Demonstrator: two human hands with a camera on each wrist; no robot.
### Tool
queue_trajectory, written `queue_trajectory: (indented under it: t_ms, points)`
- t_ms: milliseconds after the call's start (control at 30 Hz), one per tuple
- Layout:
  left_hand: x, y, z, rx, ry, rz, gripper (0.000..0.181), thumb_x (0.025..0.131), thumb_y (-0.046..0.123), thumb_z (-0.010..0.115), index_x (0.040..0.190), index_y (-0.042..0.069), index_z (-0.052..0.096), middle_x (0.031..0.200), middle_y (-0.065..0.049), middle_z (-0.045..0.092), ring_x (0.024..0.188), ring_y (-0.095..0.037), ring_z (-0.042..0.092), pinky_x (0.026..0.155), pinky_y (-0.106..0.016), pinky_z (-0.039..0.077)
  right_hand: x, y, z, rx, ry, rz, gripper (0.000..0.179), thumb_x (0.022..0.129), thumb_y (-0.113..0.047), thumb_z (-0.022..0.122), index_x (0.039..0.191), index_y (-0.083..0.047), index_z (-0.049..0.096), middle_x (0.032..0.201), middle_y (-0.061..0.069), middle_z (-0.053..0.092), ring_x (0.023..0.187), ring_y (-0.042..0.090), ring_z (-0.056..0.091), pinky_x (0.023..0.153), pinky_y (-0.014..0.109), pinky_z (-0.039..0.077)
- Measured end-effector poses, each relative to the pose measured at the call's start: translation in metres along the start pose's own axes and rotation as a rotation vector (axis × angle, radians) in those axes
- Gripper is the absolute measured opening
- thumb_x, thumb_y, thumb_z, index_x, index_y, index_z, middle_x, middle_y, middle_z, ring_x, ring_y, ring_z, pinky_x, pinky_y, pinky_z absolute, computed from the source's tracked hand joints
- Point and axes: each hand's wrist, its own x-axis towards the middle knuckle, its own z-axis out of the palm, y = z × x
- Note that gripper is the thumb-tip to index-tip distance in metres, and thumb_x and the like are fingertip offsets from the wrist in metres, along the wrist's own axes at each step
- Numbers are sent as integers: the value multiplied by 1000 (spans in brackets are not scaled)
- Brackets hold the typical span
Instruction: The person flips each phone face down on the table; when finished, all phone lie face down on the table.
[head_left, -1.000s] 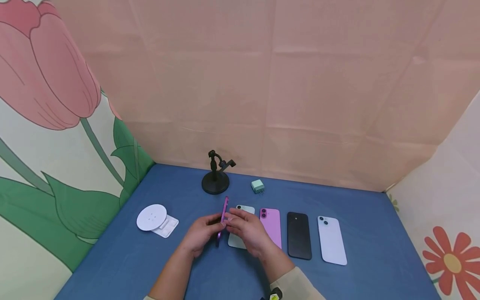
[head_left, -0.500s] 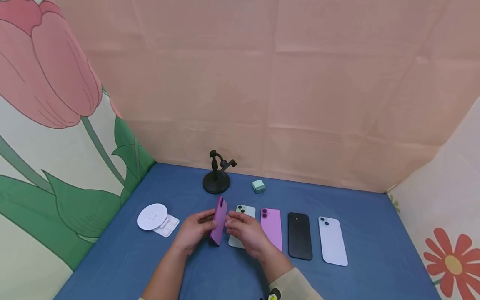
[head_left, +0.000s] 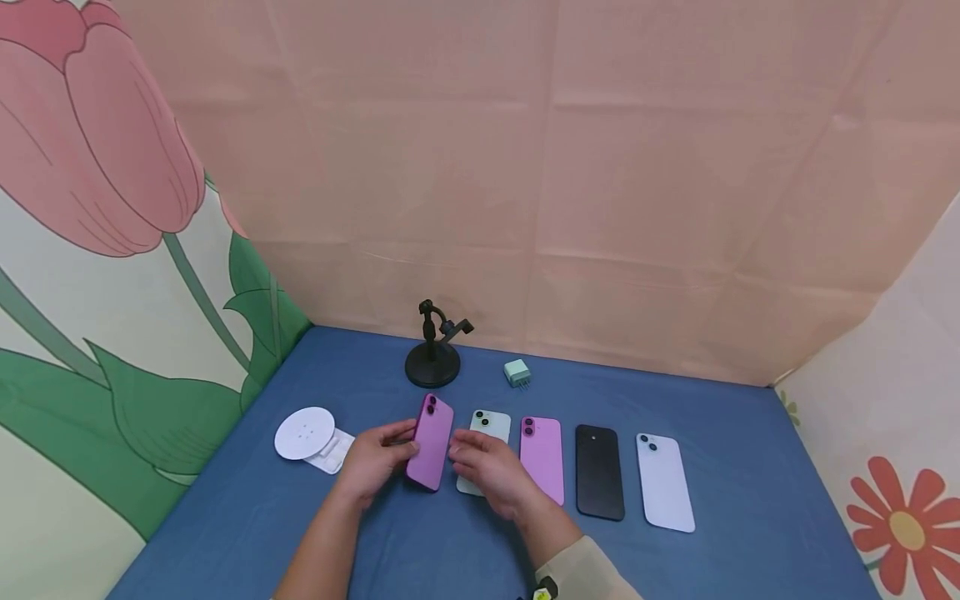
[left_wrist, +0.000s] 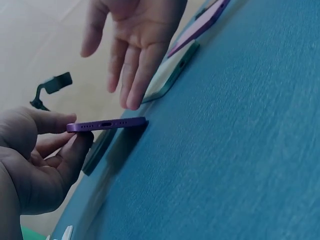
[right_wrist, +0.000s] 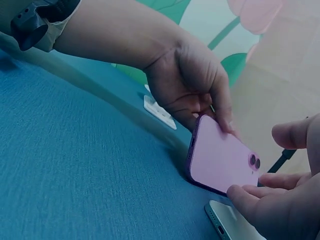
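My left hand [head_left: 369,463] pinches a pink phone [head_left: 431,442] by its left edge, thumb on one face and fingers behind. The phone's back with two camera lenses tilts toward the head view, and the left wrist view shows its port end. My right hand [head_left: 491,473] is beside the phone's right edge, fingers loosely extended [right_wrist: 245,197]; whether they touch it I cannot tell. Beneath the right hand a pale green phone [head_left: 491,423] lies partly covered. A second pink phone [head_left: 543,458] lies to its right.
Further right lie a black phone [head_left: 599,472] and a white phone [head_left: 664,482]. At the back stand a black round-based stand [head_left: 432,365] and a mint charger plug [head_left: 517,372]. A white disc [head_left: 303,433] rests over a white tray [head_left: 330,457] at left.
The pink phone has turned from edge-on to showing its back, and has moved slightly left with the left hand. The right hand stays close by.
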Motion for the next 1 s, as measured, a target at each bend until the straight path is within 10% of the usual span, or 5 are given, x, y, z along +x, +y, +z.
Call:
queue_trajectory:
  t_ms: [1000]
  points:
    - [10,-18,-6,286,35,-16,39,92,4,73,131,-2,70,114,-15,73,102,-25,69,86,-41,61,2,4,6,-136,17,-7,58,103,-19,63,148,11,46,150,25,52,138,34,52,115,50,40]
